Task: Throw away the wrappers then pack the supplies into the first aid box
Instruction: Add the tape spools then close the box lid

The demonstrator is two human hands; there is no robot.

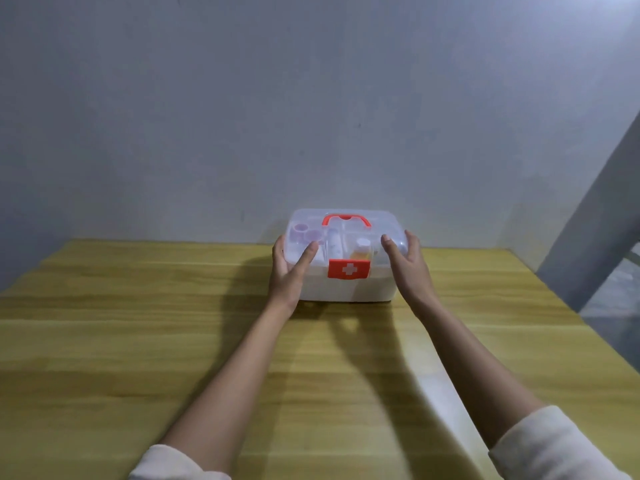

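Packing looks done: box point(346, 261), lid on, centre frame on tabletop point(138, 341). Left hand point(289, 268) and right hand point(407, 263) spread flat against its sides, no closed grip. Next, probably: press latch point(349, 269) shut.

Your first aid box point(346, 282) sits upright on the wooden surface point(138, 341), at its far edge, close to the wall. It has a white lower body and a clear, rounded lid point(346, 233) that is shut down over it. A red carry handle point(346, 220) lies flat on top, and a red latch with a white cross point(349, 269) is folded down at the front centre. Through the lid you can make out two purple-capped containers point(306, 233) on the left and a small bottle of yellow liquid point(362, 251) towards the right.
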